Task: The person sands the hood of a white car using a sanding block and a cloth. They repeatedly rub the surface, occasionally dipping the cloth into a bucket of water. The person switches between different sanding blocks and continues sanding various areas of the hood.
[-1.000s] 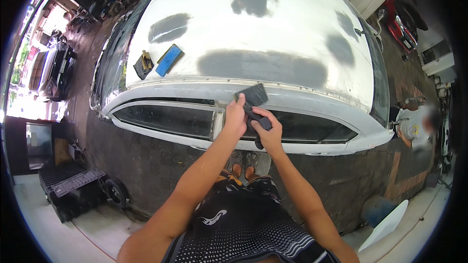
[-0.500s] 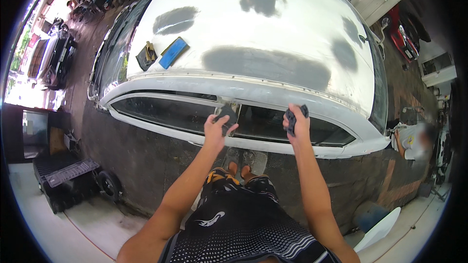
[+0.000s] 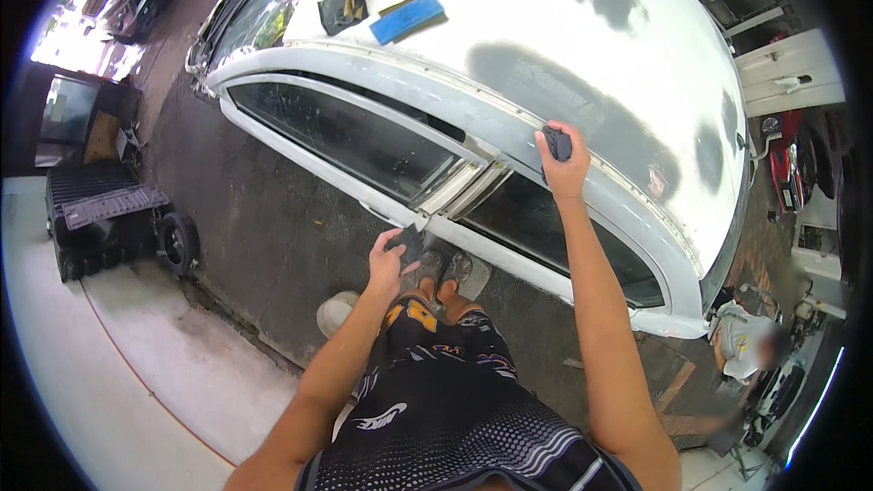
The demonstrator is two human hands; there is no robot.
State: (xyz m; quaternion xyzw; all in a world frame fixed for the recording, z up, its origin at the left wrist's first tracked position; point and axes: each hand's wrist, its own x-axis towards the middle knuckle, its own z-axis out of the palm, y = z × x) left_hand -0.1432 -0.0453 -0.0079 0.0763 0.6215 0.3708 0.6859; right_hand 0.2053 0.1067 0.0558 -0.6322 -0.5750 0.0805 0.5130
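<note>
The right hand [image 3: 571, 171] has a narrow grip, fingers curled around a small dark pad [image 3: 557, 144] beside the edge of a white car roof [image 3: 518, 5]; whether the pad touches the metal is unclear. The left hand [image 3: 386, 264], lower and over the floor, has a loose grip on a thin dark piece [image 3: 412, 241]. Both pieces look light; the pad seems soft enough to squeeze, best held across its back with fingers along its sides, and the thin piece likely bends, so pinching its edge should do. Farther off on the roof lie a blue block [image 3: 406, 18] and a creased dark sheet [image 3: 342, 9], near dull grey patches [image 3: 546, 91].
</note>
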